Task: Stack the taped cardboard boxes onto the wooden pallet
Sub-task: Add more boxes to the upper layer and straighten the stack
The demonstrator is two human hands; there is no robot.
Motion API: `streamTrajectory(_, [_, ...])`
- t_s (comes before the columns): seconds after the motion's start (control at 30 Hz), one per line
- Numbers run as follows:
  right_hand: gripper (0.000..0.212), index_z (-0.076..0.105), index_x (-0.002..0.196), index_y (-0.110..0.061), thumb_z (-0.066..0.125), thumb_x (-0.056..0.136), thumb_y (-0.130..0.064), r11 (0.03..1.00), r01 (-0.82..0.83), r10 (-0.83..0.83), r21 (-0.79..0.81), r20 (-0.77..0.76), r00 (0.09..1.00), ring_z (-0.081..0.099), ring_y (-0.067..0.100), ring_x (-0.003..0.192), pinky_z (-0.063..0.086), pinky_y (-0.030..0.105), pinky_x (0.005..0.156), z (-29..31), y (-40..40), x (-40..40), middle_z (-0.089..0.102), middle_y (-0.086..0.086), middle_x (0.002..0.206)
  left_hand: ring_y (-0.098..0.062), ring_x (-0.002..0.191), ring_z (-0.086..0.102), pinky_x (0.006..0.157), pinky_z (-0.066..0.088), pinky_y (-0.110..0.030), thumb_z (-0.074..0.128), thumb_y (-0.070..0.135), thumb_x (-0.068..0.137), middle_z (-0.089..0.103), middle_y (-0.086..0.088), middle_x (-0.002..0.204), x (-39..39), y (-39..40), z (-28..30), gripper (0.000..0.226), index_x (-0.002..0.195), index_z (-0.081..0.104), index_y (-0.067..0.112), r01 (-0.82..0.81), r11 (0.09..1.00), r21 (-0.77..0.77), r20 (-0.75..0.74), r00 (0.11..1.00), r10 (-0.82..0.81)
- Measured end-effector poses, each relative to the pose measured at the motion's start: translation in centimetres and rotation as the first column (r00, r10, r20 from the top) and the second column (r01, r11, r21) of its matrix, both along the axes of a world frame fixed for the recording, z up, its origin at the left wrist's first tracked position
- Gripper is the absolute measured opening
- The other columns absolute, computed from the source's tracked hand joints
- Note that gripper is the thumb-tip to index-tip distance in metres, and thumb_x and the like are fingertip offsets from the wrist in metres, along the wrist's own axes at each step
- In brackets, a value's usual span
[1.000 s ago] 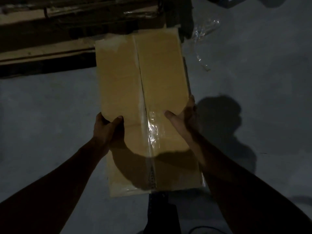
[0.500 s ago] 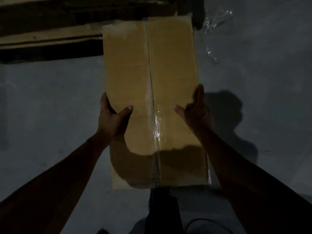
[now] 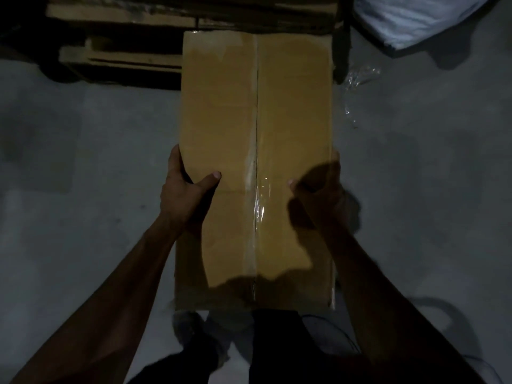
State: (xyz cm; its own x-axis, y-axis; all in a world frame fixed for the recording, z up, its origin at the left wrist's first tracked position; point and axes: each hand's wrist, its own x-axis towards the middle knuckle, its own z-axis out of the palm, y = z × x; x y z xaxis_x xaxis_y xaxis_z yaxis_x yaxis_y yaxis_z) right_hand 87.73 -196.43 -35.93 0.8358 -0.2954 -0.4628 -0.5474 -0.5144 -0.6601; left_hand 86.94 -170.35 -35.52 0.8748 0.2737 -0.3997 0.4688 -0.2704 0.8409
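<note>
Grey concrete floor, smooth, dull, patchy dark stains. Low wooden pallet at top, rough pale slats with dark gaps, some flat cardboard lying on it, dimly lit. Long rectangular brown cardboard box, matte corrugated top, flaps meeting in a centre seam sealed with glossy clear tape that glints; box is carried off the floor in front of the person, its far end over the pallet's near edge. White woven sack top right. Crumpled clear plastic film on the floor just right of the box. Left hand grips the box's left edge, thumb on top, fingers hidden under the side. Right hand grips the right edge the same way, in shadow, thumb tip on top.

Step judged: carrying the box to the pallet. To do well: keep it level, both grips even, lower the far end onto the slats first, slide it square with the pallet edge, free the fingers before full weight settles.
</note>
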Motion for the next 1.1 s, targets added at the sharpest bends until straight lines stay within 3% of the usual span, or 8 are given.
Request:
streamTrajectory(0.07, [0.111, 0.006, 0.159, -0.024, 0.081, 0.079, -0.042, 0.999, -0.049, 0.049, -0.001, -0.026, 0.998, 0.055, 0.025, 0.117, 0.037, 0.032, 0.092, 4.4, 1.7, -2.2, 0.060, 0.009, 0.127, -0.010, 0.121, 0.055, 0.102, 0.048, -0.048, 0.079, 0.051, 0.069, 0.054, 0.014, 0.134, -2.5, 1.9, 3.9, 0.089, 0.144, 0.034, 0.032, -0.010, 0.999, 0.034, 0.018, 1.000, 0.009])
streamTrajectory(0.13, [0.109, 0.002, 0.159, -0.031, 0.078, 0.081, -0.045, 0.997, -0.071, 0.072, 0.012, -0.020, 0.997, 0.054, 0.023, 0.119, 0.037, 0.031, 0.094, 9.3, 4.1, -5.0, 0.059, 0.009, 0.132, -0.010, 0.121, 0.056, 0.102, 0.048, -0.047, 0.078, 0.055, 0.068, 0.055, 0.012, 0.134, -5.5, 4.2, 7.9, 0.092, 0.145, 0.034, 0.031, -0.029, 0.999, 0.043, 0.031, 0.999, 0.027])
streamTrajectory(0.27, [0.107, 0.000, 0.155, -0.044, 0.074, 0.080, -0.056, 0.991, -0.133, 0.133, 0.002, -0.006, 0.991, 0.046, 0.034, 0.134, 0.037, 0.045, 0.110, 17.2, 9.3, -9.9, 0.044, 0.005, 0.152, -0.013, 0.118, 0.058, 0.100, 0.049, -0.050, 0.076, 0.061, 0.066, 0.057, 0.014, 0.131, -11.9, 9.5, 15.2, 0.087, 0.140, 0.036, 0.038, -0.078, 0.993, 0.090, 0.049, 0.996, 0.074])
streamTrajectory(0.47, [0.106, -0.004, 0.153, -0.048, 0.068, 0.078, -0.066, 0.947, -0.322, 0.321, -0.001, 0.075, 0.944, 0.048, 0.027, 0.131, 0.039, 0.051, 0.110, 26.5, 18.4, -16.4, 0.043, -0.001, 0.151, -0.017, 0.115, 0.057, 0.097, 0.049, -0.053, 0.072, 0.062, 0.068, 0.054, 0.015, 0.130, -22.3, 17.7, 25.5, 0.085, 0.140, 0.031, 0.042, -0.195, 0.967, 0.164, 0.115, 0.977, 0.178])
streamTrajectory(0.6, [0.104, -0.004, 0.152, -0.050, 0.064, 0.077, -0.072, 0.907, -0.420, 0.420, -0.028, 0.131, 0.898, 0.052, 0.029, 0.126, 0.042, 0.052, 0.106, 30.7, 24.2, -20.1, 0.048, 0.003, 0.147, -0.020, 0.121, 0.056, 0.098, 0.048, -0.055, 0.069, 0.069, 0.071, 0.051, 0.015, 0.140, -28.3, 22.8, 30.4, 0.093, 0.146, 0.022, 0.043, -0.272, 0.932, 0.241, 0.152, 0.959, 0.240])
streamTrajectory(0.77, [0.102, -0.002, 0.153, -0.050, 0.063, 0.078, -0.072, 0.834, -0.549, 0.548, -0.049, 0.183, 0.816, 0.053, 0.029, 0.125, 0.043, 0.049, 0.104, 35.0, 31.3, -22.7, 0.049, 0.003, 0.146, -0.025, 0.123, 0.055, 0.099, 0.045, -0.058, 0.067, 0.064, 0.078, 0.047, 0.013, 0.144, -34.7, 27.8, 35.3, 0.090, 0.148, 0.014, 0.048, -0.395, 0.865, 0.309, 0.181, 0.917, 0.355])
streamTrajectory(0.9, [0.103, -0.002, 0.154, -0.049, 0.064, 0.078, -0.071, 0.757, -0.651, 0.645, -0.051, 0.222, 0.732, 0.053, 0.030, 0.125, 0.041, 0.048, 0.105, 37.9, 36.8, -23.4, 0.049, 0.005, 0.146, -0.028, 0.131, 0.048, 0.108, 0.038, -0.051, 0.067, 0.057, 0.083, 0.039, 0.007, 0.153, -38.5, 31.3, 38.5, 0.093, 0.152, 0.007, 0.043, -0.515, 0.780, 0.356, 0.180, 0.856, 0.484])
streamTrajectory(1.1, [0.100, 0.000, 0.155, -0.046, 0.063, 0.080, -0.070, 0.615, -0.785, 0.769, -0.069, 0.271, 0.579, 0.056, 0.029, 0.122, 0.042, 0.044, 0.100, 39.9, 45.5, -23.6, 0.051, 0.006, 0.145, -0.028, 0.133, 0.046, 0.107, 0.037, -0.047, 0.068, 0.058, 0.082, 0.038, 0.007, 0.154, -41.9, 36.4, 41.4, 0.096, 0.152, 0.004, 0.046, -0.682, 0.631, 0.370, 0.170, 0.718, 0.675])
